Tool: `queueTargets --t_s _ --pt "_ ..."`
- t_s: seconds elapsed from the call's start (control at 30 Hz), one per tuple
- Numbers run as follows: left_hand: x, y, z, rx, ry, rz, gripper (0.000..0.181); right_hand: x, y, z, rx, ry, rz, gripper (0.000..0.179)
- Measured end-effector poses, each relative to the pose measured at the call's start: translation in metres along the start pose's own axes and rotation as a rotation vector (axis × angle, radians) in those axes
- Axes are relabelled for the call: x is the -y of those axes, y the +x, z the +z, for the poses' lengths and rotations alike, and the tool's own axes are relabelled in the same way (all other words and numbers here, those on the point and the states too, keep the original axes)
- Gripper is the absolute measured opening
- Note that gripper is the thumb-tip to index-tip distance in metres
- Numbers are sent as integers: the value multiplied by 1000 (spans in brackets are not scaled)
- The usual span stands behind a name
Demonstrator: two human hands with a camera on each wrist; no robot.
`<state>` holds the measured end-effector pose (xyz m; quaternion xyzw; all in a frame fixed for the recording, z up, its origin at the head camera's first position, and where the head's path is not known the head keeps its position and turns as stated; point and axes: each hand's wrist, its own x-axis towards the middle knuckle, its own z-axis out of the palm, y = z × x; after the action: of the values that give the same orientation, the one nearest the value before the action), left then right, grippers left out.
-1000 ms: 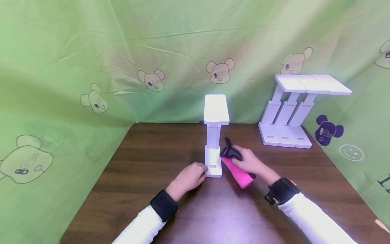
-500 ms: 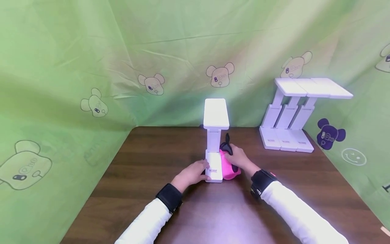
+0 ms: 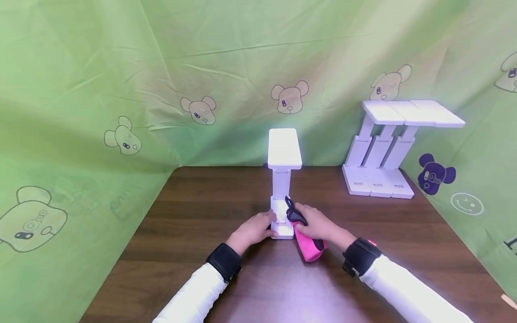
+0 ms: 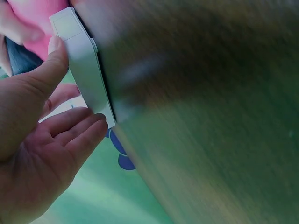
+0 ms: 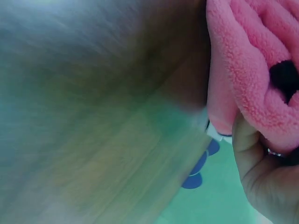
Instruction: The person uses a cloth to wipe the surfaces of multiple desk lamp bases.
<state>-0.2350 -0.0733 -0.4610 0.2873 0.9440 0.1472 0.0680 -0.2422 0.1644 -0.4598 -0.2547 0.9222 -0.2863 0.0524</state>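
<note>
A white desk lamp [image 3: 284, 148] stands upright with its flat head over its base [image 3: 281, 228]. At the base's front left corner, my left hand [image 3: 252, 229] holds the edge. In the left wrist view, the thumb touches one edge of the base [image 4: 85, 65] and the fingertips lie along another. My right hand [image 3: 317, 222] grips a pink fluffy duster [image 3: 308, 246] by its black handle. The duster slants beside the base's right edge, its black tip overlapping the base in the head view. Up close, its folded pink pile [image 5: 233, 60] shows black inside.
Several similar white lamps [image 3: 379, 181] stand side by side at the back right of the brown wooden table [image 3: 194, 224]. A green curtain [image 3: 226, 49] with bear-head prints hangs behind and at both sides. Something small and pale [image 3: 509, 301] lies at the right edge.
My right hand first moved the duster left along the base's right side, then back toward me and slightly right. My left hand stays at the base, thumb now at its front edge.
</note>
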Motion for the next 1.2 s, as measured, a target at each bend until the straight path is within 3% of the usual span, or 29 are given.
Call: queueTargets --t_s 0.17,0.3,0.37,0.43,0.5,0.6,0.7,0.83,0.97,1.07,1.2 --pt "1 -3 0 -16 -14 1 42 3 -28 -2 84 -2 -107 63" --pt "3 -6 1 -23 -17 -7 45 3 -43 -10 153 56 -225 49" --pt "3 -7 2 -25 -11 -3 44 0 -44 -14 155 104 -287 39" --pt "3 -6 2 -25 -12 0 44 -7 -40 -19 106 143 -308 36" --pt "2 -3 2 -26 -12 6 45 -15 -32 -24 -5 167 -268 35" --pt "3 -4 1 -18 -18 -15 48 -25 -8 -25 -197 158 -134 35" --pt "2 -5 2 -10 -31 -34 51 -32 17 -21 -303 118 7 33" --pt "-1 -4 4 -4 -54 -32 51 -34 38 -12 -284 104 124 37" --pt "-1 -5 5 -3 -65 -19 52 -29 44 -2 -248 88 172 47" --pt "0 -5 5 -12 -70 -17 51 -21 41 3 -235 20 153 53" --pt "3 -5 2 -19 -47 -10 48 -6 31 8 -176 -87 70 52"
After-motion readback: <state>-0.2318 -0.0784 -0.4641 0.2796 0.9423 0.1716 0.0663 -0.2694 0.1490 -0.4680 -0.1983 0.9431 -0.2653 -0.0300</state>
